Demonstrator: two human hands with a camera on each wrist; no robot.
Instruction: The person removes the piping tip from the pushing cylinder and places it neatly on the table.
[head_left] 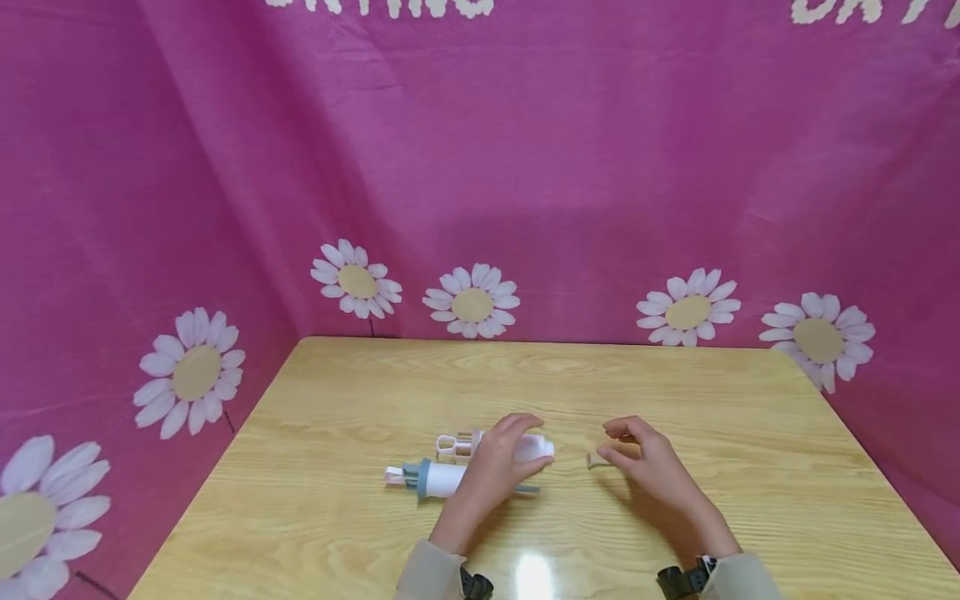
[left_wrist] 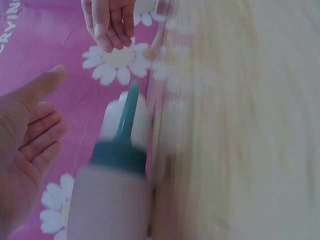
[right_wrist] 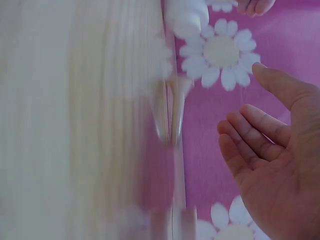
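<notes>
Wooden table [head_left: 675,392], pink daisy backdrop. Left hand [head_left: 498,458], relaxed and empty, hovers over light, rigid plastic syringe [head_left: 442,478]; best grasped mid-barrel. Right hand [head_left: 645,458], loosely curled, is empty beside a small piece [head_left: 595,461].

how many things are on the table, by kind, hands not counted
white tubes with a teal collar: 1
white pieces with a clip end: 1
small beige bits: 1
total: 3
left hand hovers over the two white things; right hand is next to the beige bit.
</notes>
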